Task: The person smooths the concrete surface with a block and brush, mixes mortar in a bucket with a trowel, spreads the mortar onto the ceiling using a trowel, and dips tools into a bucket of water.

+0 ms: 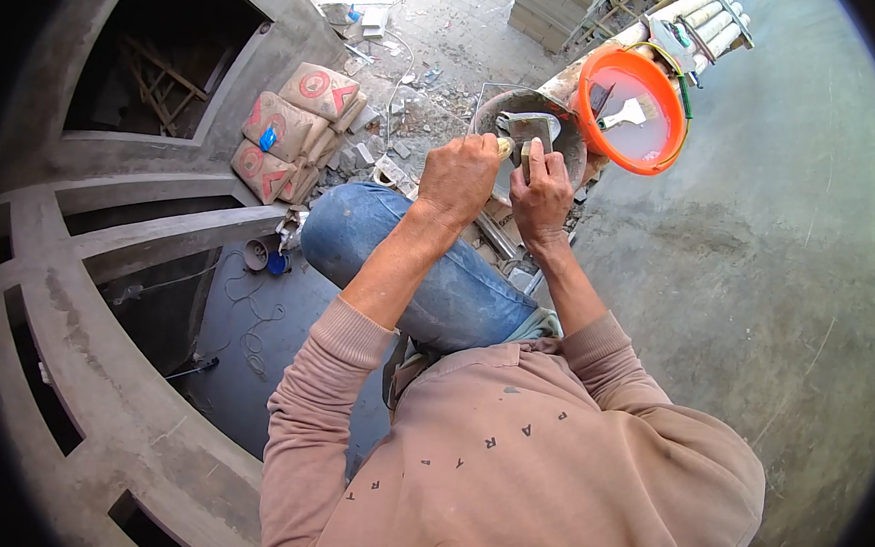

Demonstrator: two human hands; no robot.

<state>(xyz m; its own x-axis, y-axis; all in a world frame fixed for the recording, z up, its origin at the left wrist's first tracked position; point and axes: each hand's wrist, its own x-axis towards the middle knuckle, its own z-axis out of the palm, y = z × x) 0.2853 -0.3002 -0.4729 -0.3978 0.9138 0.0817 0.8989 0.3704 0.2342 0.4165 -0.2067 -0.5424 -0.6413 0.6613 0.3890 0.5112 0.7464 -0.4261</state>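
Observation:
My left hand [457, 182] is closed round the yellowish handle of a trowel, at the near rim of a grey bucket [570, 131]. Beside it my right hand [542, 195] grips a small flat tool [530, 131] with a grey blade, its fingers pressed on the handle. Both tools are close together over the bucket's mouth, and the hands partly hide them. Just right of the bucket, an orange bucket [677, 138] holds cloudy water, with a white-bristled brush [625, 115] in it.
Stacked cement bags [291, 129] lie at the upper left beside rubble [405, 156]. A concrete frame with openings [129, 395] runs down the left. A grey plastered surface [738, 282] fills the right. Bamboo poles [718, 28] lie behind the orange bucket.

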